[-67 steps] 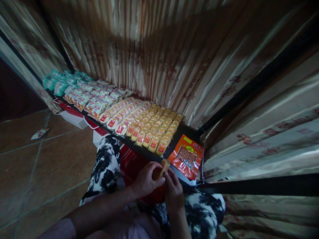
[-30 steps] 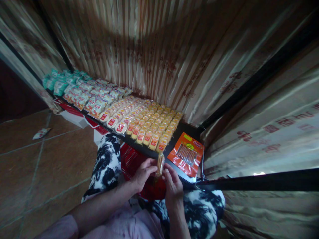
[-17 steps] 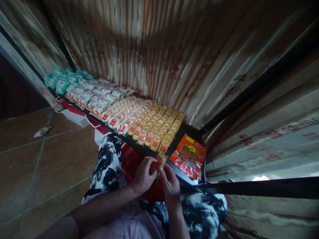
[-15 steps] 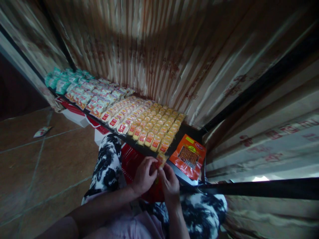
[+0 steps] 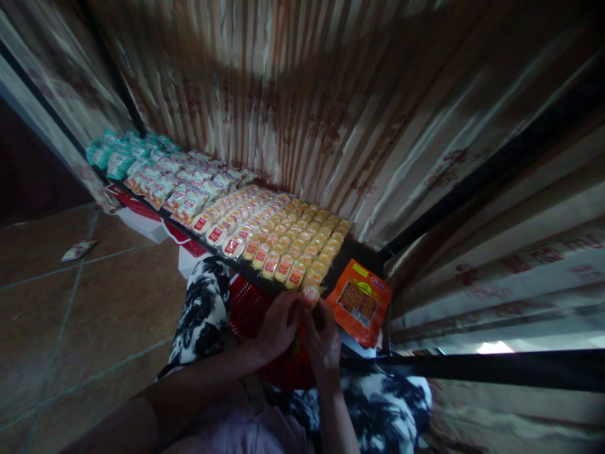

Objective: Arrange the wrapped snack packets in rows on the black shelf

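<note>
Between both hands is a small wrapped snack [image 5: 311, 294] in clear and yellowish film. My left hand [image 5: 282, 323] pinches its left side with thumb and fingertips. On the other side my right hand [image 5: 323, 334] is closed on the same snack. Just beyond my fingers, rows of yellow wrapped snacks [image 5: 297, 243] with red labels lie on a narrow black shelf [image 5: 347, 255]. Paler wrapped snacks [image 5: 235, 243] lie to their left. An orange packet [image 5: 362, 299] with a picture of brown sticks lies right of my right hand.
White printed packets [image 5: 189, 198] and green packets [image 5: 118, 161] fill the shelf's far left. A red basket [image 5: 248, 309] sits below the shelf, between my legs. One packet [image 5: 78, 250] lies on the tiled floor. A curtain [image 5: 283, 94] hangs behind; a black bar [image 5: 472, 366] runs at right.
Both hands have shifted slightly upward with the wrapped snack, which is turned so that a paler face shows. The packets on the shelf stay put.
</note>
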Demonstrator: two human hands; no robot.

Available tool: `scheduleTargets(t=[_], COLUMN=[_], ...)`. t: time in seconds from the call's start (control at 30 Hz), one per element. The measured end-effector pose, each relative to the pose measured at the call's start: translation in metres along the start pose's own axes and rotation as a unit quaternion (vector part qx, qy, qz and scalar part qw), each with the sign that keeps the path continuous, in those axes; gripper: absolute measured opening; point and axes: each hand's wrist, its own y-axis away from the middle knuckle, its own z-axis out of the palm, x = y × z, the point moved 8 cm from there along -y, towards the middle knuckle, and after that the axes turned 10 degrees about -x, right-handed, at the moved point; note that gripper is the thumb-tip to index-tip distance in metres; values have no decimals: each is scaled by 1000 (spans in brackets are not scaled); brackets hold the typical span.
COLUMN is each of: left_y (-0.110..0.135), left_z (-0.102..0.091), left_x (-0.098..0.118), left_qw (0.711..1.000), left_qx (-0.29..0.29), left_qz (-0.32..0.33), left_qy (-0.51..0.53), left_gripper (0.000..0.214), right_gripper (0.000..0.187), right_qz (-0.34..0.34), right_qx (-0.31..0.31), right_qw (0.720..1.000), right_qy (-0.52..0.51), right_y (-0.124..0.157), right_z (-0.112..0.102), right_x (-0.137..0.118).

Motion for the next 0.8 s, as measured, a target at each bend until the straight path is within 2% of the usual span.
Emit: scheduleTargets(t=[0.17, 0.3, 0.57, 0.8], left_y=[-7, -11, -17, -20], left_z=[0, -2, -1, -4], left_x=[-1, -2, -10, -10], left_qw=[999, 996, 989, 982], left_qx=[-2, -2, -18, -5], left_qz=[25, 41, 58, 63], left_qy=[-48, -85, -132, -178], left_gripper=[27, 27, 28, 25], right_gripper=[44, 38, 45, 39], right_qz=[-36, -27, -44, -36], right_qx=[35, 26, 41, 38], right_qw=[998, 997, 995, 993], right_qy=[40, 67, 75, 107], right_y=[-7, -13, -24, -26], right_z=[-3, 0, 2, 2], right_x=[-6, -6, 1, 3])
